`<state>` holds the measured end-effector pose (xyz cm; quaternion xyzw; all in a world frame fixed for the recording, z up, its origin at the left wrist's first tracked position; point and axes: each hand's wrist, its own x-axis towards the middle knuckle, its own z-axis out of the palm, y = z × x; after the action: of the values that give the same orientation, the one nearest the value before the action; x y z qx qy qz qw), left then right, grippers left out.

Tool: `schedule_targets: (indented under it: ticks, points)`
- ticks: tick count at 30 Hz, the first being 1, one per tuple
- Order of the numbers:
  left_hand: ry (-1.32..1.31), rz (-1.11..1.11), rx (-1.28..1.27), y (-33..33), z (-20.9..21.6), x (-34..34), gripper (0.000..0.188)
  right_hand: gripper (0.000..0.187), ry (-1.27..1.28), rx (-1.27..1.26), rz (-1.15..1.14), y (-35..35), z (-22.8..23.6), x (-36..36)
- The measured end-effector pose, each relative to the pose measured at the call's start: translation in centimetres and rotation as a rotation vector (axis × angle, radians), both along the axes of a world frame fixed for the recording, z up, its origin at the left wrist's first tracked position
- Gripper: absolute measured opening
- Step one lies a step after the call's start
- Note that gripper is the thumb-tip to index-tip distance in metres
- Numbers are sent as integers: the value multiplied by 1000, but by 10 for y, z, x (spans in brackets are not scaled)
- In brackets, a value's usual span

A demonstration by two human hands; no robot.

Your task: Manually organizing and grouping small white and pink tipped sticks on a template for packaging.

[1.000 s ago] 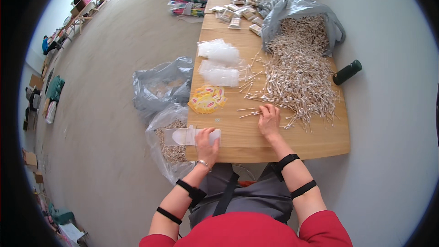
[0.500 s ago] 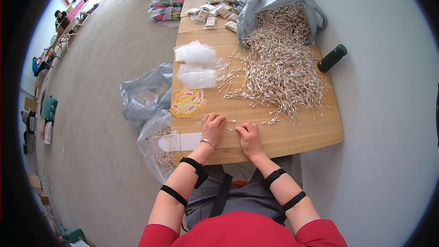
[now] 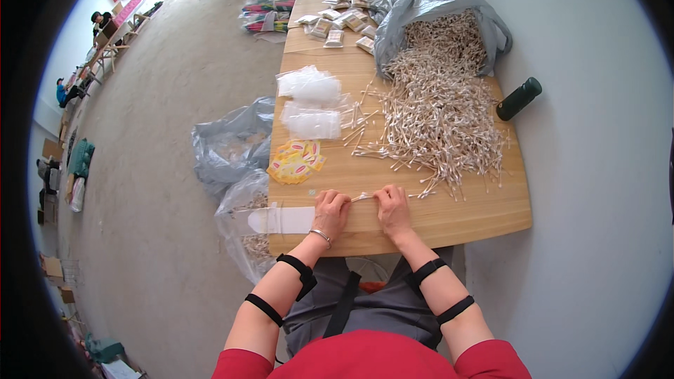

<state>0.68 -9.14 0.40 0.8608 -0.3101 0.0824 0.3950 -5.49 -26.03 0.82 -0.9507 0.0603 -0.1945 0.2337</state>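
Observation:
Over the wooden table's near edge, my left hand (image 3: 331, 212) and my right hand (image 3: 393, 209) face each other with fingers pinched. A few cotton swabs (image 3: 361, 197) stretch between the two sets of fingertips, gripped at both ends; their exact number is hard to make out. Just right of my right hand, another swab tip pokes out on the wood. The large loose heap of cotton swabs (image 3: 442, 119) lies beyond my right hand, spilling from a grey plastic bag (image 3: 385, 42). Beside my left wrist is a white strip (image 3: 298, 220) reaching the table's left edge.
Yellow printed cards (image 3: 298, 161) and stacks of clear small bags (image 3: 312, 123) lie along the left side. Filled swab packets (image 3: 335, 38) sit farther back. A dark green bottle (image 3: 519, 98) stands by the wall. Plastic bags (image 3: 235, 147) hang or lie left of the table.
My left hand has come slightly nearer to me and my right hand has moved a little away. The swabs, apart before, now line up between both hands. The whole view has shifted slightly.

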Motion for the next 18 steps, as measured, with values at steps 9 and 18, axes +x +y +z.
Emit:
schedule_targets:
  ticks: [9, 18]
  points:
    - [31, 5, 25, 1, 5, 0, 13, 12, -2, 179, 192, 37, 5, 5]
    - [36, -54, -20, 2, 16, -3, 32, 19, 202, 282, 441, 2, 4, 36]
